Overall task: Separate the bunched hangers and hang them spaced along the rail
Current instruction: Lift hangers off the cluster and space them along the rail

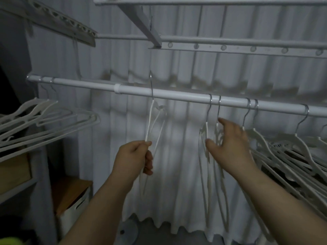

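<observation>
A white rail (166,95) runs across the view, sloping down to the right. My left hand (134,158) is shut on a white hanger (150,121) whose metal hook sits over the rail near its middle. My right hand (230,145) is open, fingers spread, touching two white hangers (205,165) that hang side by side on the rail. A bunch of several white hangers (286,156) crowds the rail at the right. Another group of white hangers (44,119) hangs at the rail's left end.
A white curtain (177,191) hangs behind the rail. Overhead are drying-rack bars (230,47) with holes and a diagonal brace. At lower left stand a white bin with a wooden lid (74,197) and a shelf edge.
</observation>
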`<state>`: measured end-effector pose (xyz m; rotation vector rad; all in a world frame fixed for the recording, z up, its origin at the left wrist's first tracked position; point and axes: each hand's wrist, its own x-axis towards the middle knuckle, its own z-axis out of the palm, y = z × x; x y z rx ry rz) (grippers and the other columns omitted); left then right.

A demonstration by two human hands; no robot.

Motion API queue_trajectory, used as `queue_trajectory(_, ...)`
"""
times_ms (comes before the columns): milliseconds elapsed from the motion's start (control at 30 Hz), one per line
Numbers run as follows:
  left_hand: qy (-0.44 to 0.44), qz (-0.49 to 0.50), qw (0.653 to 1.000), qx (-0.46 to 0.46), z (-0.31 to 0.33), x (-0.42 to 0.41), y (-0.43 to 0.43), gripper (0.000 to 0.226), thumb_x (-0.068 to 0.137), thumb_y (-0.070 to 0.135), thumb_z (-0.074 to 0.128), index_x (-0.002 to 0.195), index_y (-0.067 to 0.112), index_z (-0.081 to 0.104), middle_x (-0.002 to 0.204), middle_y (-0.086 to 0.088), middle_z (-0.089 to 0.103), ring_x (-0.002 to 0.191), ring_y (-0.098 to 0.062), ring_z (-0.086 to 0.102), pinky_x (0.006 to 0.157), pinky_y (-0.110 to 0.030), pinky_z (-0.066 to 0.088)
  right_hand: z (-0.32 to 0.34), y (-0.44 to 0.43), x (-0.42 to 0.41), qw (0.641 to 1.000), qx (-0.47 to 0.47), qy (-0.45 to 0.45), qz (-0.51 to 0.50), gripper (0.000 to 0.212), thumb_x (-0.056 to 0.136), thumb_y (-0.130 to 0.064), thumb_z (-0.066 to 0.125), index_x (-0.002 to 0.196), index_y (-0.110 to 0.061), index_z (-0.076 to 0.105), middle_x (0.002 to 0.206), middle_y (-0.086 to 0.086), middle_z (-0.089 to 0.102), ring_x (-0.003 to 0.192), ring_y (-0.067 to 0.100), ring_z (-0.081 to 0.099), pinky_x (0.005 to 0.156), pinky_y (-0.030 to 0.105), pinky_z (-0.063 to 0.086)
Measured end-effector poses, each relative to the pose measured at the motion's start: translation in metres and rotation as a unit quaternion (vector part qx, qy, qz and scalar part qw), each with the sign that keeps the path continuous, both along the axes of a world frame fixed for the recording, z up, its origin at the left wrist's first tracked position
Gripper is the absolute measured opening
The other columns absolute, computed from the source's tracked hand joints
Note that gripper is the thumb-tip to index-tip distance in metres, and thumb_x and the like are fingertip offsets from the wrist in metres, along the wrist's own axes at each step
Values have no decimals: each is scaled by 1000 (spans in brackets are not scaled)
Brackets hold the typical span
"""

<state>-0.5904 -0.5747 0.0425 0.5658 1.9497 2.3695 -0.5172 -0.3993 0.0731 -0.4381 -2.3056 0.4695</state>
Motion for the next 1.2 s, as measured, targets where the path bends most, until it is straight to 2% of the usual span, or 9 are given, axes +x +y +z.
queue_trajectory(167,-24,27,999,1,-5,-32,-48,29,94,2,37,75,11,57,50,-6,45,25,-5,41,30,-13,37,27,-40,-33,996,83,38,4,60,82,-27,57,136,-10,37,139,12,42,129,32,32,101,28,17)
queue_trajectory(267,-32,47,998,-4,-8,-56,-85,27,93,3,38,77,11,58,41,0,47,26,-6,42,30,-13,37,35,-72,-68,995,88,36,18,59,82,-20,59,136,-11,37,140,11,41,130,30,30,102,28,17)
queue_trajectory(400,-38,59,998,-2,-11,-88,-128,28,93,2,39,76,12,59,43,-3,49,26,-6,41,30,-13,36,37,-117,-115,991,131,11,35,58,84,-22,57,137,-11,36,143,9,38,132,27,30,106,28,17)
queue_trajectory(567,-38,41,998,-22,-16,-122,-169,29,93,2,42,70,11,59,35,1,49,26,-7,42,30,-14,37,38,-159,-167,979,201,-26,18,63,86,-26,54,141,-12,27,151,7,24,140,25,17,116,36,7)
queue_trajectory(733,-20,44,998,-49,-11,-154,-206,30,93,2,42,69,10,58,31,1,48,23,-7,41,28,-12,35,42,-185,-201,978,209,-19,-3,65,86,-26,52,143,-13,23,152,6,21,141,24,14,116,38,-1)
queue_trajectory(900,-13,30,998,-61,-9,-174,-221,31,92,3,43,64,6,55,31,2,48,23,-6,41,28,-12,35,44,-199,-220,974,222,-15,-35,62,86,-26,53,141,-12,28,150,9,23,139,26,16,115,41,1)
queue_trajectory(1100,-39,8,997,-64,-11,-191,-220,28,93,3,43,70,10,58,34,1,52,25,-8,45,29,-16,39,50,-206,-235,965,255,-26,-44,61,87,-26,51,141,-12,27,152,9,19,142,27,9,114,42,-3)
queue_trajectory(1200,-44,7,997,-71,-11,-193,-222,27,93,5,42,72,12,57,35,1,54,27,-7,48,30,-16,39,49,-211,-243,954,296,-34,-37,64,85,-23,55,141,-9,29,151,12,25,142,30,10,114,48,-6)
